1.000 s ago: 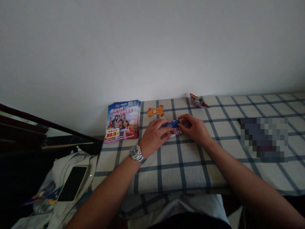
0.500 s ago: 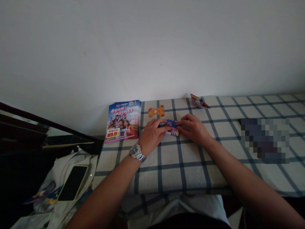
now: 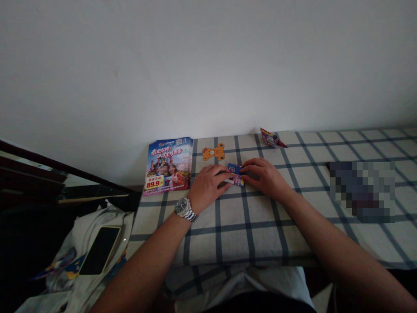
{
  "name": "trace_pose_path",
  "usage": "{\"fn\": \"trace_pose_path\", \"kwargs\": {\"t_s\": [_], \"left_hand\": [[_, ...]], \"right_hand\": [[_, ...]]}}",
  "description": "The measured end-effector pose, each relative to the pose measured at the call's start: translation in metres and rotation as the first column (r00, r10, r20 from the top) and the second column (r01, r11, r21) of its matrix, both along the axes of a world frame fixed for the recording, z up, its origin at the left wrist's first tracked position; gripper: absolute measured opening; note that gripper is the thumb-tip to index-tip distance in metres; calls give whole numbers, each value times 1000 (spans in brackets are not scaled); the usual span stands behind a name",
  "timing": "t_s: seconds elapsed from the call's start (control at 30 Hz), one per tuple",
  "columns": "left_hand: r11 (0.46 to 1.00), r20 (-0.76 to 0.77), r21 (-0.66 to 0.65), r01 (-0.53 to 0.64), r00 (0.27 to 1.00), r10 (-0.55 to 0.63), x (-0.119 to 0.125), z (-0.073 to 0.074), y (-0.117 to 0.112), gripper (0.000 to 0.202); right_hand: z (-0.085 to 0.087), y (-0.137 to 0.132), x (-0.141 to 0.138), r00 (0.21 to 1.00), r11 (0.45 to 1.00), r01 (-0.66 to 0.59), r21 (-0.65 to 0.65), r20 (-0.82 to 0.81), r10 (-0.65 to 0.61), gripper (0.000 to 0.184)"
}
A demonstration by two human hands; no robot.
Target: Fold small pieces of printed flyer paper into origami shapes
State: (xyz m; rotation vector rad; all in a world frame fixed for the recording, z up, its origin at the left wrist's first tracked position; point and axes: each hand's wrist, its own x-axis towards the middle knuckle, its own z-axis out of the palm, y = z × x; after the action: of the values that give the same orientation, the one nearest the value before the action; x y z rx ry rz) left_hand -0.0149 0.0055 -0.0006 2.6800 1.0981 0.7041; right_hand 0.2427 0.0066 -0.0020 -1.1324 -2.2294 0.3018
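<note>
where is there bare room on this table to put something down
Bare cloth lies between the forearms at the near edge; also the corner below the flyers, and the back strip right of the folded piece. Crowded: around the left hand, right hand, the paper they hold, and the bear.

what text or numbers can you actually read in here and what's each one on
"89.9" on the yellow tag, lower left of the top flyer.
The flyer's headline characters: too blurred to read.
Print on the small folded paper touched by the left hand and right hand: too small to read.
Dial of the wristwatch: unreadable.
</note>
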Motion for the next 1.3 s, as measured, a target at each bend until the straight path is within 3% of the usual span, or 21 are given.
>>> {"fn": "trace_pose_path", "kwargs": {"t_s": [0.17, 0.37, 0.63, 1.13, 1.3], "left_hand": [[1000, 4, 8, -2, 1000, 2, 1, -2, 3, 26], [1000, 47, -16, -11, 999, 12, 1, 0, 2, 23], [998, 132, -55, -31, 991, 38, 4, 3, -2, 21], [986, 307, -92, -137, 938, 159, 5, 17, -8, 9], [980, 364, -120, -160, 911, 194, 5, 16, -8, 9]], "right_hand": [[3, -2, 1, 999, 999, -28, -33, -17, 27, 22], [2, -3, 6, 995, 995, -91, -47, 22, 92, 45], [0, 1, 4, 998, 997, -65, -49, -16, 64, 21], [15, -7, -2, 986, 990, 9, -144, -166, -33, 18], [13, -9, -3, 961, 978, 17, -209, -266, -73, 26]]}}
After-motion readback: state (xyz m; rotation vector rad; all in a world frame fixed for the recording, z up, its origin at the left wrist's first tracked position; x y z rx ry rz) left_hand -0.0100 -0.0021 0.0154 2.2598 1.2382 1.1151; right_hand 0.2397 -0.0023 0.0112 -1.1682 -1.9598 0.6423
